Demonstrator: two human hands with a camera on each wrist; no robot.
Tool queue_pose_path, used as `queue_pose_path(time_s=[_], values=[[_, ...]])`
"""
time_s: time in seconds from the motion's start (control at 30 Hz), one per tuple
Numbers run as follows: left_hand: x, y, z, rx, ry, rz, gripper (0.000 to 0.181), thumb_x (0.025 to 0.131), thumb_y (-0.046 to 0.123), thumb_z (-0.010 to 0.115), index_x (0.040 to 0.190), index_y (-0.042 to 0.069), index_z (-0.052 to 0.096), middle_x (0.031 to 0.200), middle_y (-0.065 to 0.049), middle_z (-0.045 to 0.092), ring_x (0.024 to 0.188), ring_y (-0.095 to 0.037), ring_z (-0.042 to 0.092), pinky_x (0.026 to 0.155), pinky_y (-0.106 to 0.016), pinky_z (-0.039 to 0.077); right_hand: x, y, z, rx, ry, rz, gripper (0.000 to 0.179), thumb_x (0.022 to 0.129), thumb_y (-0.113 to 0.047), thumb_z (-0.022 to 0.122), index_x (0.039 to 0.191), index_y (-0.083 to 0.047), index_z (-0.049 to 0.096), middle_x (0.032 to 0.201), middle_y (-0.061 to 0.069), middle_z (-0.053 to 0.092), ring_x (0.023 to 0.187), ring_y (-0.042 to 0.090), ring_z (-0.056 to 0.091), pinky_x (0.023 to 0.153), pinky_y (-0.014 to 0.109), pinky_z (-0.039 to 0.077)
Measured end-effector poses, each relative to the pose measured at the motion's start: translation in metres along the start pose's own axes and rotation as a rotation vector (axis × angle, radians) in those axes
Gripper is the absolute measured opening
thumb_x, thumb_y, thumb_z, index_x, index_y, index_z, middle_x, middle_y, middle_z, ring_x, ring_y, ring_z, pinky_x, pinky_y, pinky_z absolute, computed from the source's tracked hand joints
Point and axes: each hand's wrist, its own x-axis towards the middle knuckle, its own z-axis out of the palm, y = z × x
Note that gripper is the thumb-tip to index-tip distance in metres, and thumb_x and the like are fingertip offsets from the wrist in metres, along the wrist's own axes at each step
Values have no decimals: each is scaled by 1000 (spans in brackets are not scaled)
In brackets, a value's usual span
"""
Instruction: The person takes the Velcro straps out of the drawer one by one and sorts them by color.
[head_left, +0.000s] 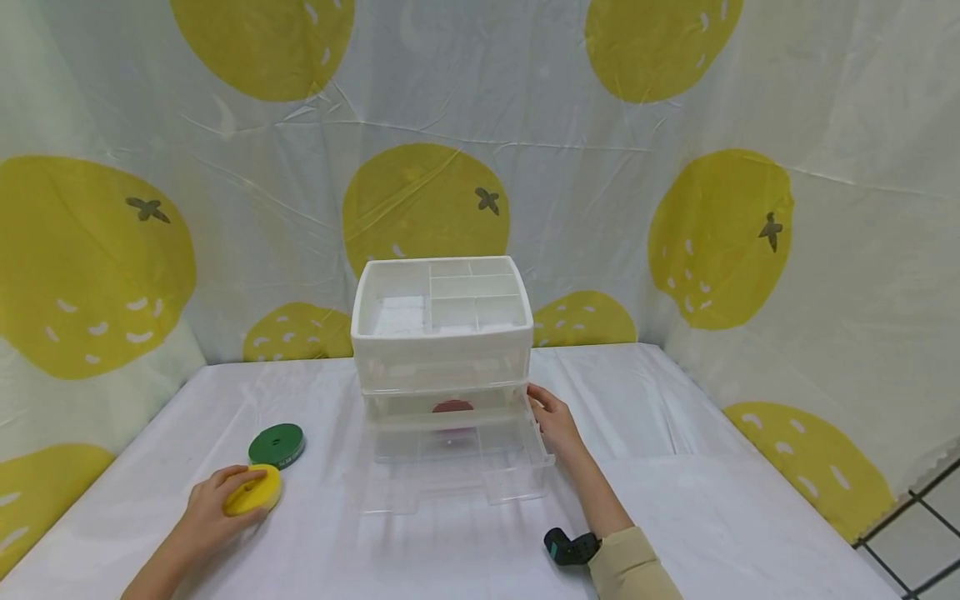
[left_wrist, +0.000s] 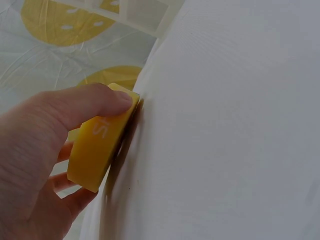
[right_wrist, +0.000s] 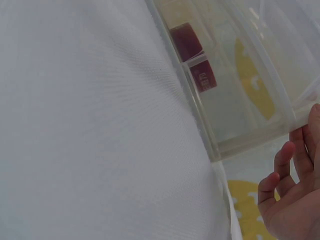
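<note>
I see the left hand of the person holding a yellow disc by its rim: the thumb presses one side, the other fingers are bent on the opposite side. White letters stand on the rim, partly covered by the thumb. A dark shadow lies below the disc, and I cannot tell if it touches the cloth. Just beyond these fingers, a green disc lies flat on the cloth.

To the right of the left fingers, and well apart from them, stands a white box with compartments in its top. Under this top, a clear drawer is open toward the person. The right hand is at the right side of the box, with fingertips by the clear plastic. Its fingers are a little bent; whether they grip the plastic or only touch it, I cannot tell. To the left of the right fingers, a red piece shows through the clear plastic, with pale marks on its side. Nearer to the person than these fingers, a black device is at the right wrist, beside a beige sleeve.
</note>
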Motion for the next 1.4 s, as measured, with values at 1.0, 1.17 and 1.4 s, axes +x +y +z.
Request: queue_pose_path(time_s=[1.0,1.17,1.4], values=[[1,5,0,2,-28,-25,64,74,36,70,125,2,49,128,-29,31,109,-49,24,83,-63,31,2,1,0,-24,2,-26,40,92,-21,52,128,-3,49,121,20,57,70,-1,55,62,18,46],[1,7,0,6,-42,-41,63,80,39,64,126,1,47,129,-31,30,110,-51,23,86,-64,28,0,-1,0,-25,10,-14,40,92,-20,52,128,-3,50,123,19,56,71,-2,54,62,18,45],[1,10,0,35,-54,-55,64,82,42,60,126,-2,46,129,-34,30,110,-52,24,88,-67,27,0,0,0,-20,8,-16,42,91,-23,53,128,-3,50,125,18,55,75,0,56,64,18,45]])
